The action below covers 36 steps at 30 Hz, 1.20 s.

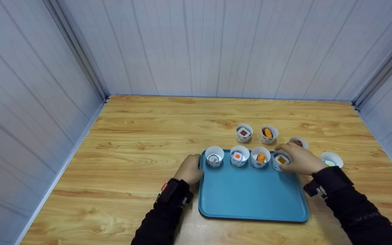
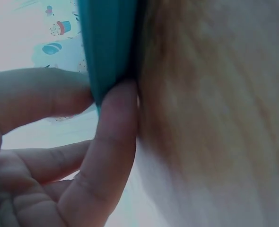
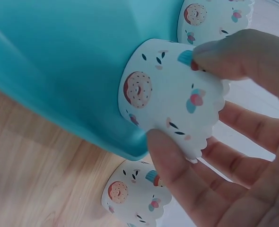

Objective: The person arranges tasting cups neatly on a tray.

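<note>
My left hand (image 1: 190, 169) pinches the left rim of a blue tray (image 1: 250, 197), with fingers on either side of the edge in the left wrist view. At the tray's far right corner, my right hand (image 1: 299, 159) grips a white paper baking cup (image 3: 163, 90) printed with doughnuts. A white sushi-like piece with a brown-orange centre (image 1: 281, 159) lies in that cup. Along the tray's far edge, to its left, stand a cup with an orange piece (image 1: 260, 158), a cup with an orange-centred white piece (image 1: 238, 156) and a cup with a round pale piece (image 1: 214, 158).
Behind the tray on the wooden table (image 1: 131, 143) stand a cup with a dark-red-centred piece (image 1: 243, 132) and a cup with an orange piece (image 1: 267, 133). Another cup (image 1: 299, 141) is partly behind my right hand; one with something yellow-green (image 1: 331, 159) stands to the right.
</note>
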{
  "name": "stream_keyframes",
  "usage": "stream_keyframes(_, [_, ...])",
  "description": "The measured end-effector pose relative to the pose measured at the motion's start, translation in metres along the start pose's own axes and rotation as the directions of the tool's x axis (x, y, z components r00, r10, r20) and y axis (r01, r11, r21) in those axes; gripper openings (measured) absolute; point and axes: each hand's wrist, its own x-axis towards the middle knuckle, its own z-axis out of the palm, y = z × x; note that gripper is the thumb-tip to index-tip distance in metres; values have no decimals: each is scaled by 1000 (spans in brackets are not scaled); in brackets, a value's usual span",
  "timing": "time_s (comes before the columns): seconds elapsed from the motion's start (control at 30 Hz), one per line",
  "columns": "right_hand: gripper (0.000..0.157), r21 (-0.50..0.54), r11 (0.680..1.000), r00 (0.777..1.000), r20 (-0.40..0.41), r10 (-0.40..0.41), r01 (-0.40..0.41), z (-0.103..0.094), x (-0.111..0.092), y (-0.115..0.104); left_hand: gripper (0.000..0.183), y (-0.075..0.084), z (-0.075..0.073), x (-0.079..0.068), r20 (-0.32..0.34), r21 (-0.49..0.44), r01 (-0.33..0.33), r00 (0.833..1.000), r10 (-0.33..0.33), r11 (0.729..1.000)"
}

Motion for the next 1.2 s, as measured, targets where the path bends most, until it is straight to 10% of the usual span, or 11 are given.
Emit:
stream_keyframes(0.6, [64, 108, 994, 995, -104, 12, 0, -5, -15, 4, 44, -3, -4, -2, 22, -20, 21, 1000, -21, 1000])
stream_keyframes(0.97, [70, 42, 998, 898, -437, 61, -47, -24, -56, 41, 51, -1, 0, -2, 36, -24, 29, 999, -28, 999])
stream_keyframes(1.2, [84, 111, 966, 877, -405, 257, -232, -15, -74, 76, 52, -2, 0, -1, 26, 17, 25, 999, -25, 1000])
